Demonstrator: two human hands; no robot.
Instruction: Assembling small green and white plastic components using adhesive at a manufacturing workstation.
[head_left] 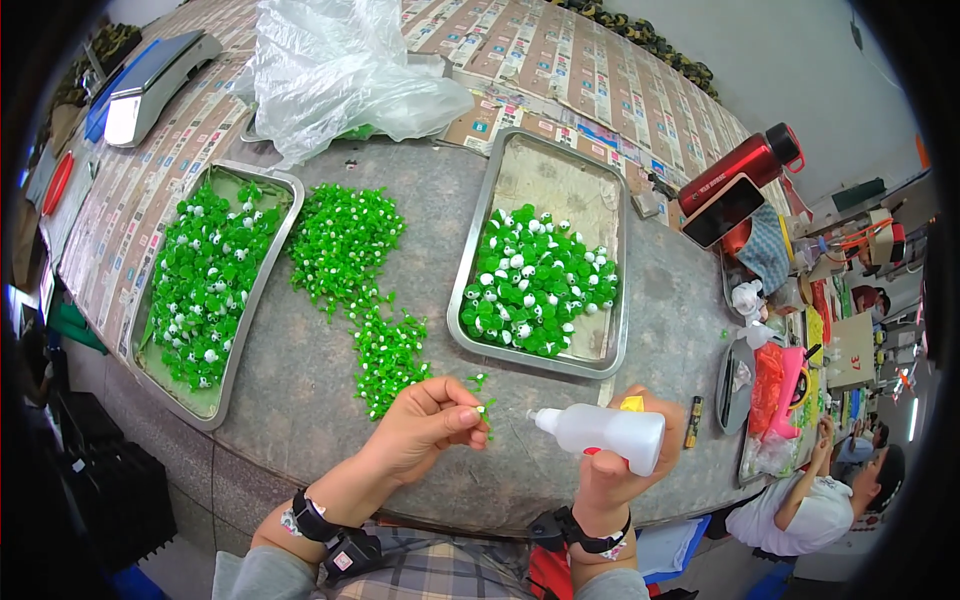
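Note:
My left hand (pixel 425 425) pinches a small green plastic piece with a white part (pixel 486 412) between thumb and fingertips. In my right hand (pixel 615 480) lies a translucent white squeeze bottle (pixel 595 430), tilted on its side. Its nozzle points left toward the small piece and stays a short gap away from it. Beyond my left hand, a loose pile of similar small green pieces (pixel 350 245) spreads over the grey table top (pixel 420 200). A metal tray (pixel 622 300) ahead of my right hand holds many round green and white pieces (pixel 540 285).
Another metal tray (pixel 255 290) of green and white pieces stands at left. Clear plastic bags (pixel 340 70) cover a tray at the back, near a scale (pixel 155 85). At right are a red thermos (pixel 740 170), a phone (pixel 722 211), a marker-like tube (pixel 693 422) and a seated co-worker (pixel 810 510).

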